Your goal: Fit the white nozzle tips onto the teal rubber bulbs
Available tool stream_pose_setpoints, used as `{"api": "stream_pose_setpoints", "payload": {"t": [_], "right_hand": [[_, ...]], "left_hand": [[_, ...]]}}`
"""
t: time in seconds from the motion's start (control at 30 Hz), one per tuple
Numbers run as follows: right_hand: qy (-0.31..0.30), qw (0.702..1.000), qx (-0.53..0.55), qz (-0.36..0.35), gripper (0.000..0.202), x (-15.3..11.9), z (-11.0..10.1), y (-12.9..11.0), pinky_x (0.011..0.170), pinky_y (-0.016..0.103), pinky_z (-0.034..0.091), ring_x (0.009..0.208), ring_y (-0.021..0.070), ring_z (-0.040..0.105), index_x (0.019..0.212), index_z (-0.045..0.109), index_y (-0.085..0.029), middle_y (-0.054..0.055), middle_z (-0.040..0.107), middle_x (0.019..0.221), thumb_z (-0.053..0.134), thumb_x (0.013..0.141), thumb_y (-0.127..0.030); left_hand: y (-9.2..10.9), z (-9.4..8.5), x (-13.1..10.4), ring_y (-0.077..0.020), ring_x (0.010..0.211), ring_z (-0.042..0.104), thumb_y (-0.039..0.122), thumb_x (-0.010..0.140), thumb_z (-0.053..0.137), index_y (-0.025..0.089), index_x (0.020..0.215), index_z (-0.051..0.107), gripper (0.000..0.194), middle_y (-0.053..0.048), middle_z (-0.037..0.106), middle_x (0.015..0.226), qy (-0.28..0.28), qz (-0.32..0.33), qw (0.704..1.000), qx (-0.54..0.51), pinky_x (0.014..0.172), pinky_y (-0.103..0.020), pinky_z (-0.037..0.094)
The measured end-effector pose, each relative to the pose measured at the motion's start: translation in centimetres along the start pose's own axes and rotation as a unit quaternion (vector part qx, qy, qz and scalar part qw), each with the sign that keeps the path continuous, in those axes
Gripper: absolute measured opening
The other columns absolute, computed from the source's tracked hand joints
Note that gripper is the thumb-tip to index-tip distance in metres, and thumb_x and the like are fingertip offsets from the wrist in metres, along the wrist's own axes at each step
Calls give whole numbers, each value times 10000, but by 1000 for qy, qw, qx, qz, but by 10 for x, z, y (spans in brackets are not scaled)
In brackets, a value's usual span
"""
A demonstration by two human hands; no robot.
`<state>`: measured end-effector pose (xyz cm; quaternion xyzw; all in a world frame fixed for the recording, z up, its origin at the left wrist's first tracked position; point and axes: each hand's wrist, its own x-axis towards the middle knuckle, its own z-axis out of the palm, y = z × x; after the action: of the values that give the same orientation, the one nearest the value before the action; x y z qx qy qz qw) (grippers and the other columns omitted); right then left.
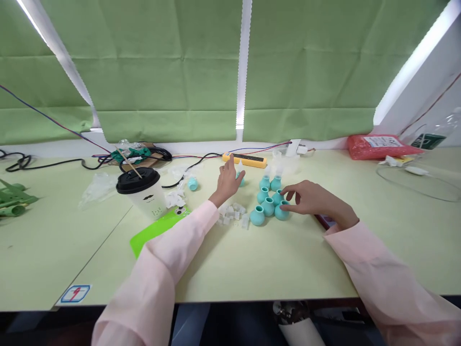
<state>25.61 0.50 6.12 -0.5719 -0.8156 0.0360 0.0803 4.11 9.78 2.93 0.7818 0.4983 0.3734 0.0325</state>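
Several small teal rubber bulbs (pixel 268 205) stand clustered on the pale green table (pixel 273 259). My right hand (pixel 312 199) rests beside the cluster, its fingertips on the nearest right bulb (pixel 282 211). My left hand (pixel 227 180) reaches farther back and closes around another teal bulb (pixel 241 181), mostly hidden by the fingers. Between my arms lies a heap of small clear plastic caps (pixel 233 214). One more teal bulb (pixel 192 183) lies alone to the left. Both arms wear pink sleeves.
A white paper cup with a black lid and stick (pixel 141 191) stands at left on a bright green sheet (pixel 154 233). A yellow power strip (pixel 245 159), cables (pixel 43 166), a red packet (pixel 378 145) and green plastic parts (pixel 12 198) line the back and sides.
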Motion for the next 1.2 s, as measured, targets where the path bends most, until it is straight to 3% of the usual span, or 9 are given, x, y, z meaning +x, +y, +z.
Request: {"api": "stream_pose_setpoints", "payload": {"t": [0.23,0.33,0.43,0.5,0.6,0.8,0.93,1.03,1.2], "right_hand": [[135,990,-23,-16,414,2,10,-8,512,247,365,508,144,543,718,603,-197,3,608,558,483,632,-584],[284,958,9,-27,383,0,17,-17,552,270,392,555,152,556,845,583,-170,39,631,676,493,681,-504],[408,908,22,-88,419,-4,24,-38,677,330,408,797,217,560,1058,481,-158,105,600,947,502,720,-403],[452,882,20,-133,531,-7,29,-55,738,390,387,937,268,494,1141,396,-162,128,533,1081,538,694,-409],[449,880,11,-157,576,-13,38,-75,712,414,366,899,280,474,1147,366,-158,135,541,1024,556,675,-428],[409,889,35,-203,101,-17,57,-89,567,329,344,645,192,447,810,466,-169,37,515,629,500,722,-203],[359,897,76,-245,111,-21,64,-92,571,327,370,651,184,437,824,480,-166,40,514,647,486,714,-177],[329,894,62,-297,209,-22,66,-91,595,340,383,689,190,454,926,488,-171,48,543,704,479,718,-165],[275,898,113,-324,290,-24,66,-92,647,348,418,723,186,471,1019,459,-157,51,535,722,476,731,-191]], "left_hand": [[-5,18,26,-184,786,559,272,790,410,161,952,483,210,-77,599,838,-25,-75,992,-102,699,-301,414],[2,-3,18,-145,722,558,313,812,372,166,950,444,215,-59,594,808,25,-59,991,-120,679,-274,422],[20,-37,-2,-124,705,547,369,777,434,174,892,424,227,-31,569,759,143,14,969,-202,603,-227,437],[37,-58,-23,-109,677,545,378,756,463,176,856,418,229,-15,552,743,126,49,957,-256,538,-194,439],[59,-79,-55,-90,627,537,352,741,492,169,824,422,212,4,527,692,25,80,947,-310,510,-175,445],[60,-83,-77,-63,485,409,401,715,496,142,605,464,284,25,445,535,-137,77,956,-249,434,-176,355],[42,-73,-68,-44,351,230,407,796,316,168,411,246,459,52,225,353,-273,-16,888,-369,365,-204,238],[27,-70,-60,-58,333,217,377,820,216,189,443,197,422,55,189,353,-269,-77,857,-432,358,-217,235],[-6,-58,-52,-121,538,420,400,768,405,172,673,464,254,7,463,567,-118,25,988,-91,511,-247,338]]}}
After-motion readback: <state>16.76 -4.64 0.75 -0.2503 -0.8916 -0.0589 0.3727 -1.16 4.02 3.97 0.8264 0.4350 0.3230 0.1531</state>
